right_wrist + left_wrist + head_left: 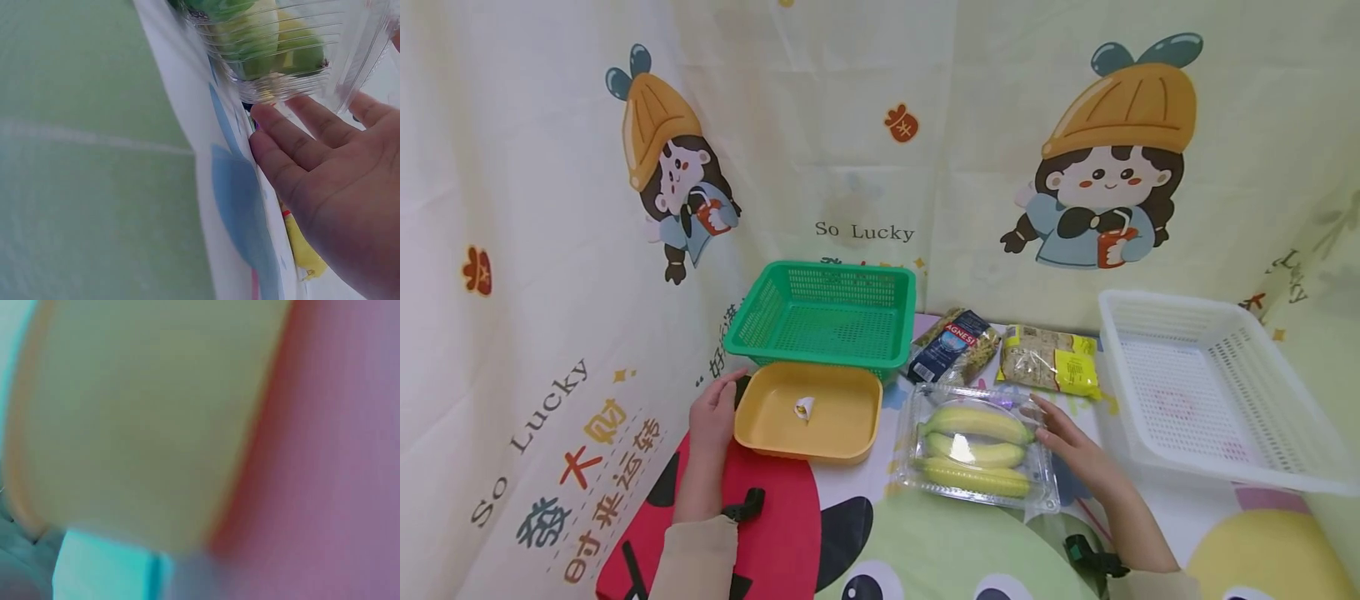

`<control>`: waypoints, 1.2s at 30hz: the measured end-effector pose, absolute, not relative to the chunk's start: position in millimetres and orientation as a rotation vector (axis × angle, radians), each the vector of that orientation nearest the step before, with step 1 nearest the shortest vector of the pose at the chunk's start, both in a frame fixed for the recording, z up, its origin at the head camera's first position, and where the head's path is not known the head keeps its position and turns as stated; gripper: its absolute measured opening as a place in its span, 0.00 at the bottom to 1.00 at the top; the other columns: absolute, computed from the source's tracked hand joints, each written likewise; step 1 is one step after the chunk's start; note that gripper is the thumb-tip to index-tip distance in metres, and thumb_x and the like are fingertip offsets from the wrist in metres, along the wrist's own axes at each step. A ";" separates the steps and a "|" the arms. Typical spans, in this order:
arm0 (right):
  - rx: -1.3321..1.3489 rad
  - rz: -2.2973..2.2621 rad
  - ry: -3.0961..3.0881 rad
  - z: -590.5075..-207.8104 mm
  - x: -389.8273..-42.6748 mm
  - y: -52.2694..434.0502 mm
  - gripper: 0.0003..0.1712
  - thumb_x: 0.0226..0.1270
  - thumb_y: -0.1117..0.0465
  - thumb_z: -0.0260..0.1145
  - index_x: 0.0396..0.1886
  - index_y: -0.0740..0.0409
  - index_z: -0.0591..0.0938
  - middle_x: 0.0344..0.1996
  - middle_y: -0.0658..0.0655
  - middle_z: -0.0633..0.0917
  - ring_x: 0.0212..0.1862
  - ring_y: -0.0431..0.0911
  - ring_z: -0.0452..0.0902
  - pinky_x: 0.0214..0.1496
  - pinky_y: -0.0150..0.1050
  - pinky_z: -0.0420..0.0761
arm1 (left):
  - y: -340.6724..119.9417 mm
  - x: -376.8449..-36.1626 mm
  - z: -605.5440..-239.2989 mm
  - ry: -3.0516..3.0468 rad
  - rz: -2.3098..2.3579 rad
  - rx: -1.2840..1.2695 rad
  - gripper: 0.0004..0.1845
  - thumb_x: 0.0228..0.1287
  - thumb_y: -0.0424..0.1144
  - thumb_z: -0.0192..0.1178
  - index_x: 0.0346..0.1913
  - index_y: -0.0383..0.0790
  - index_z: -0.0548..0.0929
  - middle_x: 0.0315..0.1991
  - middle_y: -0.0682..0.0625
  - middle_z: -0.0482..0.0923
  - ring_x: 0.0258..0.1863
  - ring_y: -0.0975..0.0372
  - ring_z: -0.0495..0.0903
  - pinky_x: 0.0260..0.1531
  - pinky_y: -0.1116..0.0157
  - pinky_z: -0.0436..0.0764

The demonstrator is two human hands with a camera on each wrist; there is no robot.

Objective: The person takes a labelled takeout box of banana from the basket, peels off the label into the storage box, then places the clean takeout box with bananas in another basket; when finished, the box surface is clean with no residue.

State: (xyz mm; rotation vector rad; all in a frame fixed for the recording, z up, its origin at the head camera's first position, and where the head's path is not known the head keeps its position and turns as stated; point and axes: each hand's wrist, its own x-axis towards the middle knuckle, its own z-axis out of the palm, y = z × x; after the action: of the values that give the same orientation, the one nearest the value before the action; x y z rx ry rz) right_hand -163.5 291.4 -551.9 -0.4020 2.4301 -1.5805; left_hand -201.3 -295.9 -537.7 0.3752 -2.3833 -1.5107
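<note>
My left hand (712, 410) is at the left side of a yellow-orange plastic tub (808, 450), its fingers lying along the rim corner. A small white and brown scrap (804, 407) shows on the tub's floor. The left wrist view is mostly a blurred yellowish surface. My right hand (1075, 446) is at the right side of a clear lidded plastic box (1041, 487) of bananas (976, 452). In the right wrist view, the outstretched fingers (300, 147) reach the box's ribbed wall, with the palm facing the camera.
A green slotted basket (820, 354) stands directly behind the tub. Behind the box lie an Agnesi pasta bag (955, 343) and a yellow-ended bag of grain-like food (1048, 360). To the right is a white slotted basket (1217, 392). Printed cloth (865, 167) encloses the back and sides.
</note>
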 end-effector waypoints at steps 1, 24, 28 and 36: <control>-0.403 -1.579 2.432 -552.0 -163.4 291.4 0.35 0.81 0.55 0.47 0.81 0.47 0.47 0.76 0.71 0.56 0.74 0.72 0.48 0.66 0.45 0.70 | -289.4 -198.3 -532.7 -2.356 -1.439 0.346 0.25 0.77 0.55 0.40 0.63 0.51 0.81 0.65 0.49 0.77 0.67 0.54 0.71 0.67 0.54 0.72; -0.457 -1.651 2.406 -547.8 -159.4 286.8 0.35 0.81 0.58 0.48 0.80 0.54 0.48 0.74 0.72 0.60 0.74 0.72 0.49 0.57 0.22 0.68 | -79.4 -149.4 -525.4 -2.440 -1.754 -0.525 0.27 0.74 0.33 0.50 0.74 0.52 0.66 0.76 0.53 0.61 0.76 0.56 0.58 0.73 0.45 0.60; -0.437 -1.634 2.422 -547.7 -159.2 287.1 0.35 0.81 0.57 0.48 0.80 0.53 0.48 0.74 0.72 0.59 0.74 0.72 0.49 0.61 0.27 0.69 | -63.8 -146.1 -533.1 -2.456 -1.872 -0.501 0.31 0.74 0.37 0.50 0.77 0.58 0.59 0.80 0.54 0.48 0.79 0.53 0.47 0.74 0.39 0.52; -0.384 -1.613 2.431 -545.5 -156.4 284.8 0.35 0.81 0.55 0.47 0.81 0.49 0.48 0.76 0.73 0.54 0.75 0.73 0.45 0.69 0.68 0.59 | -49.9 -160.3 -551.5 -2.385 -2.251 -0.322 0.36 0.76 0.39 0.46 0.80 0.49 0.44 0.81 0.47 0.40 0.80 0.49 0.39 0.76 0.43 0.45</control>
State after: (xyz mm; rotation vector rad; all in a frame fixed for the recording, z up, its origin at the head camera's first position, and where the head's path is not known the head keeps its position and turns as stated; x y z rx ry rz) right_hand -156.4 284.8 -545.5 -0.3836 2.4314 -1.6133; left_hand -160.3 -49.9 -551.5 -0.3218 -2.3854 -2.2506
